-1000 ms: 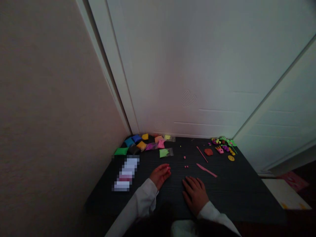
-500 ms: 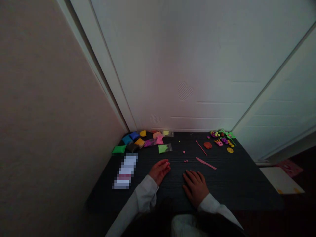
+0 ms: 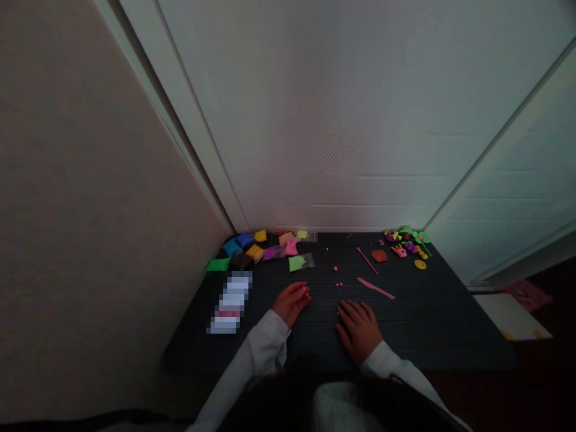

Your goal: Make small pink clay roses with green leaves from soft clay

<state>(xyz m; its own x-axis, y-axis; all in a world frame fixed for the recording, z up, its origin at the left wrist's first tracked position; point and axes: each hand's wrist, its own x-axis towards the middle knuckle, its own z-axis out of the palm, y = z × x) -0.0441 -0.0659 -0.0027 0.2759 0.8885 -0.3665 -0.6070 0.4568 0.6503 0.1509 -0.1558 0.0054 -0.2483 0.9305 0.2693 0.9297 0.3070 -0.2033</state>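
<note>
My left hand [image 3: 290,305] is raised a little at the near middle of the dark table [image 3: 432,324], its fingertips pinching a small pink lump of clay [image 3: 306,289]. Palm down, my right hand [image 3: 359,329] rests on the tabletop with fingers stretched out. Whether anything lies under that palm is hidden. Two tiny pink clay balls [image 3: 339,284] sit just beyond it, and a small pink clay piece [image 3: 335,269] lies farther back. To their right are a pink plastic knife [image 3: 376,288] and a thin pink stick tool [image 3: 368,261].
Several coloured clay packets [image 3: 255,252] crowd the back left, with a light green packet [image 3: 300,262] nearer. A blurred-out pale rectangle [image 3: 230,302] lies at left. A flat orange-red clay piece [image 3: 378,256] and several small clay figures [image 3: 407,246] stand at back right. A white wall panel [image 3: 288,120] borders the back.
The whole view has tilted slightly, so the table appears higher. My right hand has slid a little to the right on the tabletop. The left hand keeps its pinch on the clay.
</note>
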